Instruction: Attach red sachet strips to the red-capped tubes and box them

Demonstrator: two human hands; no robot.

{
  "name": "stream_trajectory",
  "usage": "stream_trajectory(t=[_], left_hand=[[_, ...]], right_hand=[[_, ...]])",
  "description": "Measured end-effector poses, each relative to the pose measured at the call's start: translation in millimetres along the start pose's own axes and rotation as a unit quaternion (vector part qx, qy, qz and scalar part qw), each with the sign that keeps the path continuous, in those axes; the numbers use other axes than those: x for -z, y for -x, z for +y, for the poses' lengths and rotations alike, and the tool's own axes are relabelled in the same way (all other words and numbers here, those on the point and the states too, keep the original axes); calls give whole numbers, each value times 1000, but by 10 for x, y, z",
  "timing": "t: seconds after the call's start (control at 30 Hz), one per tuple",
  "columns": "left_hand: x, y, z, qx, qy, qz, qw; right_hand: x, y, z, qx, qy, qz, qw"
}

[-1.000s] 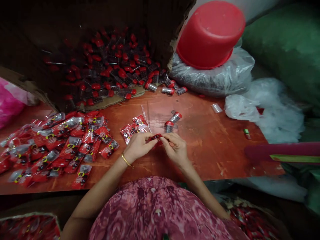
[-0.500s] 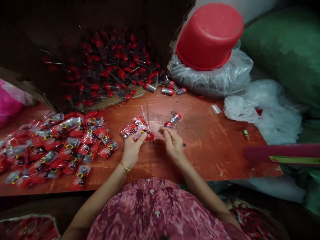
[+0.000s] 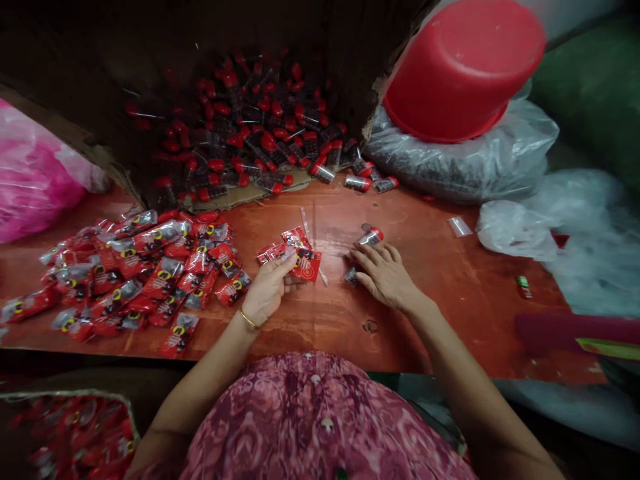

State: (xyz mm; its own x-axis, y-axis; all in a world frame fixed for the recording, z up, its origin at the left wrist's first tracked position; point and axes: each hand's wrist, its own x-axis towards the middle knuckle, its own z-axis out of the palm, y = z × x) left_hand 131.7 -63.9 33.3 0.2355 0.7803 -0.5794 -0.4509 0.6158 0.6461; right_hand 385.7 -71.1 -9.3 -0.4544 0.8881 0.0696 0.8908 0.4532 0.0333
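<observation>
Red packet [image 3: 307,265] pinched in left hand [image 3: 267,291], small jar [image 3: 351,276] partly under loosely spread right hand [image 3: 391,279]

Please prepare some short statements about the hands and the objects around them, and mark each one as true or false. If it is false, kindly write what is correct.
1. The left hand holds a red packet. True.
2. Both hands hold the same packet. False: only the left hand holds it; the right hand is open beside a red-capped container.
3. A gold-coloured bracelet is on the left wrist. True.
4. The red tub stands upright. False: the red tub is upside down on a clear plastic bag.
5. The big pile of packets is beyond the right hand. False: the pile of packets lies to the left of the left hand.
</observation>
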Motion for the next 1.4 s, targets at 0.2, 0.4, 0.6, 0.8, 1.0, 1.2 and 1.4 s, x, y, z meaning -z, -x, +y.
stream_trajectory(t=[0.2,0.4,0.6,0.8,1.0,1.2,1.4], left_hand=[[2,0,-19,-10,-17,23,1000],[-55,31,-30,-10,-14,23,1000],[-102,54,-50,6,-28,15,999],[-108,55,-97,-19,-42,15,999],[-119,40,-134,-37,-57,20,997],[-119,30,-154,-108,-94,47,989],[-59,-18,-209,-155,-153,53,975]], right_hand=[[-117,273,-1,-56,-75,35,995],[-24,251,-325,-243,-349,99,900],[285,81,-885,-287,-542,254,748],[299,-4,-1064,-278,-561,271,731],[289,-15,-1122,-276,-552,247,747],[309,-48,-1131,-271,-595,182,734],[308,-65,-1047,-251,-605,142,743]])
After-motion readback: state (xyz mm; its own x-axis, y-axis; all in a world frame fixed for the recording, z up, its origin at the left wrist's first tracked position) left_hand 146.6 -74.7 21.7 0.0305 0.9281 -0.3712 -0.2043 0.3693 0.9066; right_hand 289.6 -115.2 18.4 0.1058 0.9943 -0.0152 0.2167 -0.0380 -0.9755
